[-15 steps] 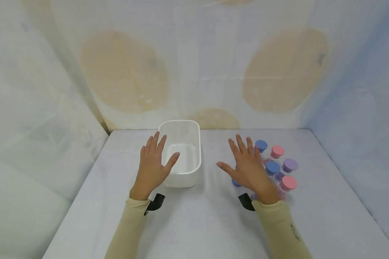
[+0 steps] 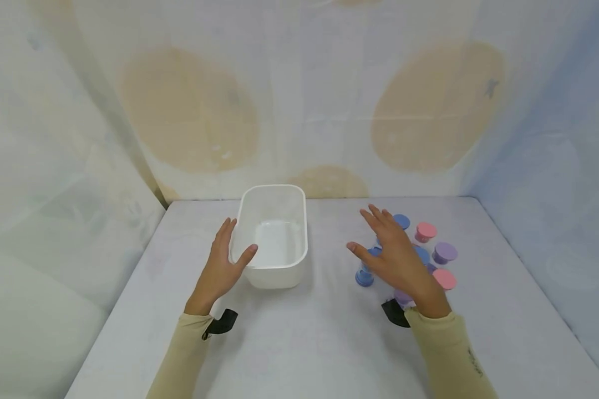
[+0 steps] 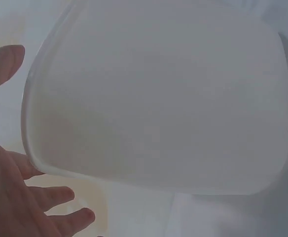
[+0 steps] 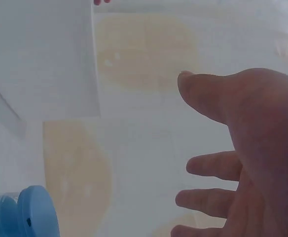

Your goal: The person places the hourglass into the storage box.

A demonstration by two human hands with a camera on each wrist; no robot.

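A white rectangular tub (image 2: 273, 238) stands on the table, nothing visible inside it. My left hand (image 2: 221, 265) is open beside the tub's near left corner, thumb by the rim, fingers straight. The left wrist view shows the tub's wall (image 3: 159, 103) close up, with my left hand (image 3: 20, 197) spread beside it. My right hand (image 2: 396, 256) hovers open, fingers spread, over a cluster of small blue, pink and purple capped jars (image 2: 441, 254). A blue jar (image 2: 364, 275) stands just below the thumb. The right wrist view shows my right hand (image 4: 237, 163) open and a blue cap (image 4: 28, 212).
The grey table (image 2: 319, 343) runs between fabric walls with beige blotches on the left, back and right. The jars stand on the right half, the tub at centre left. Black wrist straps (image 2: 222, 322) show at both cuffs.
My left hand has dropped back and left, from over the tub's inside to its near left corner. My right hand has shifted slightly right, further over the jars.
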